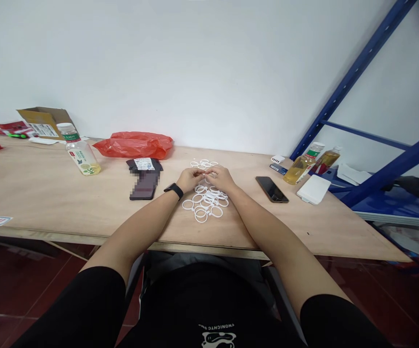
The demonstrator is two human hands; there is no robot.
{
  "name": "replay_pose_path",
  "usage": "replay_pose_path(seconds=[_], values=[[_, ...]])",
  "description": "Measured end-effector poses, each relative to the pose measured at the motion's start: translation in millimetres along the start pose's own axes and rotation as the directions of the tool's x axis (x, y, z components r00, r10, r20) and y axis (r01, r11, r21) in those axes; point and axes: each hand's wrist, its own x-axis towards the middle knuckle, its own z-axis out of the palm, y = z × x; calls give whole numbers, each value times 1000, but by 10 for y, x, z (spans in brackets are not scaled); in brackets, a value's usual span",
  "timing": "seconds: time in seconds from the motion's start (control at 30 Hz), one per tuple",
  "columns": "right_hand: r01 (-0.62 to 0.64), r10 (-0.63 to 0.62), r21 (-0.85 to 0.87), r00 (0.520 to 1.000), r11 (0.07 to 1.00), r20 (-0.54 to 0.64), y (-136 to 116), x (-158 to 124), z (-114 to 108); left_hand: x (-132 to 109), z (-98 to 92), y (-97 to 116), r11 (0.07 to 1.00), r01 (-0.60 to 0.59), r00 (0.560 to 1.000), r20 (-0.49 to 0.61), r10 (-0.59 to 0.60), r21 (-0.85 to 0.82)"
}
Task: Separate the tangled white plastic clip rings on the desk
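My left hand [190, 180], with a black watch on its wrist, and my right hand [221, 179] meet fingertip to fingertip above the wooden table. Both are closed in a pinch on a white plastic ring [208, 179], which the fingers partly hide. Just on the near side of my hands lies a loose heap of white plastic rings [216, 211], several of them overlapping, with small tabs. Beyond my fingers sits a smaller group of the same rings [204, 162].
Left of my hands are a dark phone-like object [144, 186], a red plastic bag [135, 145], a drink bottle [82, 154] and an open cardboard box [46, 121]. To the right lie a phone [271, 189], a white case [314, 189] and another bottle [301, 166], near a blue metal frame [354, 63].
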Motion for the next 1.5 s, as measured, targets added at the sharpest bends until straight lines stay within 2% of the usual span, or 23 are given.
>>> replay_pose_path(seconds=[0.13,0.27,0.6,0.83,0.93,1.03,1.13,1.23,1.37,1.5], values=[[41,-36,90,998,995,-46,-18,16,0,-9,-8,27,998,-52,999,-6,53,42],[-4,23,189,995,982,-95,-46,23,14,-30,-13,57,984,-109,993,-30,114,142],[-75,101,308,992,949,-70,-122,40,6,-58,-23,82,955,-179,981,-36,193,238],[-117,139,355,990,928,-38,-72,70,36,-46,-11,85,963,-173,983,-27,183,208],[-168,181,299,983,939,-15,83,102,52,-37,-1,82,956,-168,983,-37,182,239],[-291,304,167,951,942,-61,367,136,54,-28,9,65,935,-160,984,-23,176,318],[-384,383,-18,922,923,-47,693,162,40,-22,1,31,906,-113,993,15,117,408],[-395,417,-245,908,886,46,913,194,28,-30,-16,8,866,-105,994,83,74,489],[-355,454,-445,881,823,137,954,254,38,-71,-12,29,860,-173,975,208,80,480],[-339,445,-462,885,819,139,884,268,46,-115,12,76,887,-224,944,318,94,404]])
